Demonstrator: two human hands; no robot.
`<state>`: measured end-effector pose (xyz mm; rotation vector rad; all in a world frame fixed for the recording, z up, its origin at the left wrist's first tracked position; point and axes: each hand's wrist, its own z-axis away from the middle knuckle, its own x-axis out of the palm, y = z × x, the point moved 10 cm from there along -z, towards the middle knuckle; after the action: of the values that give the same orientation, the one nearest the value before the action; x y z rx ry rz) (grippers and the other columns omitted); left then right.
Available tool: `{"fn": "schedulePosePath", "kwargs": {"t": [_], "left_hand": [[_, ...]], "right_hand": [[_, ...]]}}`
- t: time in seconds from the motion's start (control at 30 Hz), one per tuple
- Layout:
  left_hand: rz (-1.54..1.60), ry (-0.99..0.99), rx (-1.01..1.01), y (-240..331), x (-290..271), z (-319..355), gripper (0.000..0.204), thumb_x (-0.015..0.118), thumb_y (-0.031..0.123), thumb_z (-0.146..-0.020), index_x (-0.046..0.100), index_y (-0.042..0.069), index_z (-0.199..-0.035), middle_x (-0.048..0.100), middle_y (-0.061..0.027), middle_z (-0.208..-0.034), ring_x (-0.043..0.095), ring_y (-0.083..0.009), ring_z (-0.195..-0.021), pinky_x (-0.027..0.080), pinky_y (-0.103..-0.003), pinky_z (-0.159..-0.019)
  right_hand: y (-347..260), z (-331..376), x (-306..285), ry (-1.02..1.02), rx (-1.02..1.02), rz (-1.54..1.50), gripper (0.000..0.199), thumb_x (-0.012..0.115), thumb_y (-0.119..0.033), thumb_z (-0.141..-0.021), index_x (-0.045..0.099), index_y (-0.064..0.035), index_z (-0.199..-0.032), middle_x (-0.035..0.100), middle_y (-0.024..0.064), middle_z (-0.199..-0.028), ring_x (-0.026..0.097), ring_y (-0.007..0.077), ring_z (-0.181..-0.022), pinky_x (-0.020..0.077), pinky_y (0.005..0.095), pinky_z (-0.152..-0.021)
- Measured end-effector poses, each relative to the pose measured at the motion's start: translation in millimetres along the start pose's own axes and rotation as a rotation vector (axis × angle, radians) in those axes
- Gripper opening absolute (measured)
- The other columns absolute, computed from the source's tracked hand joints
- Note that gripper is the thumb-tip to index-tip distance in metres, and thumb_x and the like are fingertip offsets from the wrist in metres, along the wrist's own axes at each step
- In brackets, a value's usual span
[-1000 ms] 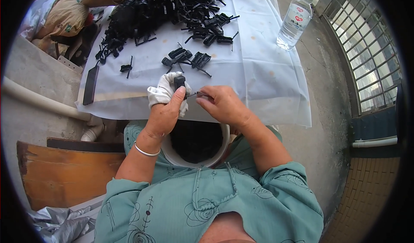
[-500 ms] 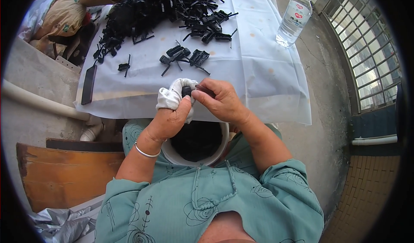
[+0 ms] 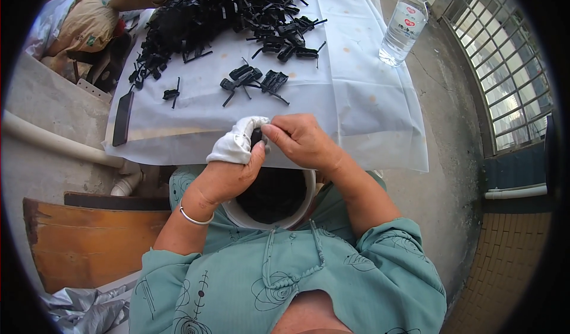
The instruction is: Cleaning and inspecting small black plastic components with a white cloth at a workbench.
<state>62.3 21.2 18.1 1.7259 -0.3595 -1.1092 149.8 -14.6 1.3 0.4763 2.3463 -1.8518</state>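
Place: looks like a makeshift work corner in a concrete yard or passage!
Ground: bare concrete floor [image 3: 442,120], stained and cracked, sweeping down the right.
Right flank: a metal grille [image 3: 504,67] up top, tan brickwork [image 3: 510,263] below it!
Left flank: a thick pale pipe [image 3: 59,139], a bulging brown bag [image 3: 90,24], a worn wooden board [image 3: 95,239].
Centre stage: a sheet-covered table [image 3: 356,99], what a heap of black parts [image 3: 208,19] on it, white bucket [image 3: 310,194] at its near edge!

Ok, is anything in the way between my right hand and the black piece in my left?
Nothing visible is. Your right hand is right at the black piece, which your left hand grips between its bare thumb and the white cloth over its fingers. Whether the right fingertips touch it is hidden.
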Motion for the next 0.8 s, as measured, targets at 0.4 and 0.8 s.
{"fn": "schedulePosePath", "kwargs": {"t": [0.4,0.8], "left_hand": [[0.304,0.390,0.274,3,-32,-7,0.027,0.061,0.003,-0.082,0.053,-0.003,-0.107,0.058,-0.0145,-0.103,0.057,-0.0129,-0.072,0.047,-0.022,-0.060],[0.432,0.046,-0.069,-10,3,-16,0.028,0.052,0.007,-0.087,0.051,-0.001,-0.113,0.060,-0.0066,-0.091,0.057,-0.0082,-0.064,0.046,-0.021,-0.055]], "right_hand": [[-32,13,-48,0.556,-0.213,0.945,0.008,0.058,-0.011,-0.078,0.052,-0.0053,-0.077,0.053,0.0088,-0.066,0.055,0.0278,-0.056,0.0440,0.0374,-0.049],[-32,16,-33,0.417,-0.184,0.245,0.015,0.067,-0.014,-0.078,0.056,-0.0041,-0.081,0.051,0.0040,-0.063,0.046,0.0118,-0.052,0.0379,0.0265,-0.047]]}}
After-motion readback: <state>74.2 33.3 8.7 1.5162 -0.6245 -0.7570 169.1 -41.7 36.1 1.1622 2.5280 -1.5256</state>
